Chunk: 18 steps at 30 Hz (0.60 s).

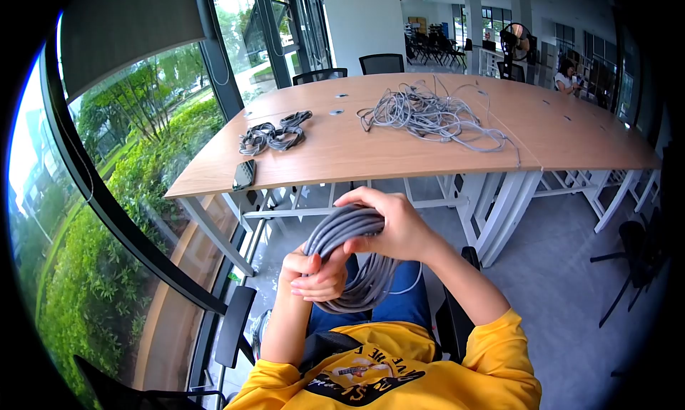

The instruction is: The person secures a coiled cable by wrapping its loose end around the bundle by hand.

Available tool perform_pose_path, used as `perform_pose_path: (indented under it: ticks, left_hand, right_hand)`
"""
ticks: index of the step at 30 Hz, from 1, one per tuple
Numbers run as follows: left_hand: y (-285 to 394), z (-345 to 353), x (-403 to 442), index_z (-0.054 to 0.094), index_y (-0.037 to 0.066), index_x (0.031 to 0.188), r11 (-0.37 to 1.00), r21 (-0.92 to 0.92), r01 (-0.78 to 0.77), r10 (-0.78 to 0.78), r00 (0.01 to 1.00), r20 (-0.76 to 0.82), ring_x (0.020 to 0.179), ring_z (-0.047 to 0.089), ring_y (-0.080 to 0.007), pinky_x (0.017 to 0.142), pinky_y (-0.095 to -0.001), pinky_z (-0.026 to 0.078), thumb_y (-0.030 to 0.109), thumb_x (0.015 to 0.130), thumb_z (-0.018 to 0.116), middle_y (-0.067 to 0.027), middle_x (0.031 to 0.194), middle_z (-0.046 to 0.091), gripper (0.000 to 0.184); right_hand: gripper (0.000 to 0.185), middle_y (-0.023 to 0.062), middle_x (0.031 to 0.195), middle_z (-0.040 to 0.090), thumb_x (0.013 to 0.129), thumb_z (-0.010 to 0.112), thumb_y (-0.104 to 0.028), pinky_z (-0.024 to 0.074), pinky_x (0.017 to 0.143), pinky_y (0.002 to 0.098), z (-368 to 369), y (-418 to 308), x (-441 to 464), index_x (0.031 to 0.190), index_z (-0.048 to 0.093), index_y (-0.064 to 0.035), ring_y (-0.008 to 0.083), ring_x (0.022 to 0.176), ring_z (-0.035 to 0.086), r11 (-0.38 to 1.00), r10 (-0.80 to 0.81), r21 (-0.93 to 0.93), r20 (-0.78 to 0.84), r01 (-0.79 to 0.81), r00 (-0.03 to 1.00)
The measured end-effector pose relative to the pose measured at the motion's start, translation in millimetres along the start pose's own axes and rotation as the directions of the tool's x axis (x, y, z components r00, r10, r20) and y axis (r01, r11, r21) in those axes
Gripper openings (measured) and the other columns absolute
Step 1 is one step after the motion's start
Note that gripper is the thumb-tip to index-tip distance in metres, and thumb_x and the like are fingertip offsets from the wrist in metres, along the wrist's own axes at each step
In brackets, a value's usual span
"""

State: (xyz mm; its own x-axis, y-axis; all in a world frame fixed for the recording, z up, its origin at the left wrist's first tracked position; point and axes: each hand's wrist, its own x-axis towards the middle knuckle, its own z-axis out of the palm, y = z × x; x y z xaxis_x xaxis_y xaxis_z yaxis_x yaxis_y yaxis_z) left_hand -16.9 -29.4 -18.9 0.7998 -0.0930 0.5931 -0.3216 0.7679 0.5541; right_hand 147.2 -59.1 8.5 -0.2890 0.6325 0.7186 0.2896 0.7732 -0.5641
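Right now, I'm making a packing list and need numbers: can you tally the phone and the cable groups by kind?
Held cable coil: 1
Tangled cable pile: 1
Cluster of looped cables: 1
Phone: 1
Total: 4

Gray cable coil (367, 285): thick ring, many smooth strands stacked side by side, held up off the table (335, 153), in front of its near edge. Ring was tilted, upper strands bunched tight, lower ones fanned a bit wider. One thin strand bowed out loose on the right side of the coil.

Loose cable pile (428, 114): lighter gray, tangled, lay flat on the table, right of its left part, overlapping loops spread out. Stray strands ran rightward, one reaching close to the table's near edge.

Bundled cables (275, 133): darker gray, compact loops, lay on the table's left part.
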Motion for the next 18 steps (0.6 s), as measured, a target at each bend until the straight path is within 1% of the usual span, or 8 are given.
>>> perform_pose_path:
  ticks: [1, 3, 4, 5, 7, 9, 14, 18]
  left_hand:
    - [0, 0, 0, 0.041, -0.005, 0.099, 1.0, -0.012, -0.01, 0.01, 1.0, 0.012, 0.028, 0.038, -0.004, 0.029, -0.0155, 0.028, 0.015, 0.087, 0.044, 0.0028, 0.041, 0.042, 0.024]
    - [2, -5, -1, 0.042, -0.005, 0.089, 1.0, -0.01, -0.003, 0.004, 0.999, 0.045, 0.028, 0.038, -0.0042, 0.029, -0.0153, 0.029, 0.016, 0.087, 0.045, 0.0029, 0.04, 0.042, 0.022]
    - [4, -5, -2, 0.043, -0.001, 0.078, 1.0, -0.003, 0.02, -0.02, 1.0, 0.007, 0.028, 0.04, -0.0039, 0.028, -0.0144, 0.03, 0.022, 0.086, 0.047, 0.0035, 0.039, 0.043, 0.025]
    - [6, -5, -3, 0.044, 0.003, 0.066, 0.999, 0.001, 0.042, -0.042, 0.999, -0.031, 0.028, 0.042, -0.0037, 0.028, -0.0135, 0.031, 0.027, 0.086, 0.049, 0.0041, 0.039, 0.044, 0.031]
    - [8, -6, -4, 0.042, 0.003, 0.067, 0.999, 0.01, 0.043, -0.043, 0.998, -0.046, 0.028, 0.042, -0.0036, 0.028, -0.0135, 0.031, 0.027, 0.087, 0.047, 0.0045, 0.039, 0.043, 0.031]
    - [9, -5, -2, 0.04, -0.002, 0.074, 0.999, -0.044, 0.007, -0.011, 0.995, -0.097, 0.027, 0.038, -0.0049, 0.027, -0.0156, 0.027, 0.017, 0.088, 0.043, 0.0017, 0.038, 0.04, 0.024]
    - [12, -8, -7, 0.039, 0.005, 0.07, 0.998, 0.053, 0.029, -0.017, 0.975, -0.223, 0.027, 0.04, -0.0029, 0.027, -0.0136, 0.031, 0.021, 0.086, 0.045, 0.0046, 0.038, 0.042, 0.024]
    - [15, -11, -9, 0.039, 0.004, 0.072, 0.996, 0.085, 0.009, 0.011, 0.971, -0.24, 0.027, 0.04, -0.0026, 0.027, -0.0134, 0.031, 0.022, 0.087, 0.041, 0.0049, 0.038, 0.042, 0.023]
  right_hand:
    - [0.056, 0.0068, 0.079, 0.059, 0.063, 0.072, -0.043, 0.0465, 0.066, 0.0252, -1, 0, 0, 0.095, 0.055, -0.0005, 0.0131, 0.074, 0.058, 1.0, 0.005, 0.003, -0.001, -0.005, 1.0]
    - [0.05, 0.0051, 0.061, 0.057, 0.064, 0.071, -0.045, 0.0428, 0.053, 0.0233, -4, 1, 2, 0.075, 0.057, 0.002, 0.0079, 0.058, 0.053, 0.974, 0.205, 0.081, 0.098, -0.214, 0.974]
    - [0.049, 0.002, 0.055, 0.051, 0.064, 0.071, -0.045, 0.0385, 0.05, 0.0215, -3, -2, 3, 0.066, 0.056, 0.002, 0.0038, 0.056, 0.044, 0.958, 0.236, 0.147, 0.088, -0.247, 0.968]
    - [0.049, 0.002, 0.055, 0.051, 0.064, 0.071, -0.045, 0.0385, 0.05, 0.0215, -5, -4, 3, 0.066, 0.056, 0.002, 0.0038, 0.056, 0.044, 0.958, 0.235, 0.145, 0.085, -0.245, 0.968]
    - [0.049, 0.0017, 0.056, 0.051, 0.065, 0.071, -0.044, 0.0385, 0.05, 0.0214, -7, -7, 3, 0.065, 0.055, 0.0024, 0.0032, 0.057, 0.044, 0.915, 0.358, 0.149, 0.127, -0.374, 0.925]
    - [0.051, 0.0009, 0.056, 0.051, 0.066, 0.07, -0.045, 0.0384, 0.05, 0.0207, -6, 0, 3, 0.065, 0.054, 0.0027, 0.003, 0.057, 0.043, 0.913, 0.353, 0.165, 0.138, -0.373, 0.925]
    - [0.053, 0.0028, 0.053, 0.053, 0.066, 0.068, -0.049, 0.0405, 0.045, 0.0189, 3, 2, 0, 0.067, 0.055, 0.0018, 0.0052, 0.053, 0.052, 0.805, 0.343, 0.471, 0.127, -0.361, 0.931]
    - [0.054, 0.0033, 0.05, 0.052, 0.066, 0.067, -0.051, 0.0386, 0.038, 0.0186, -6, -9, 0, 0.068, 0.056, 0.0024, 0.0073, 0.043, 0.052, 0.819, 0.504, 0.223, 0.161, -0.529, 0.848]
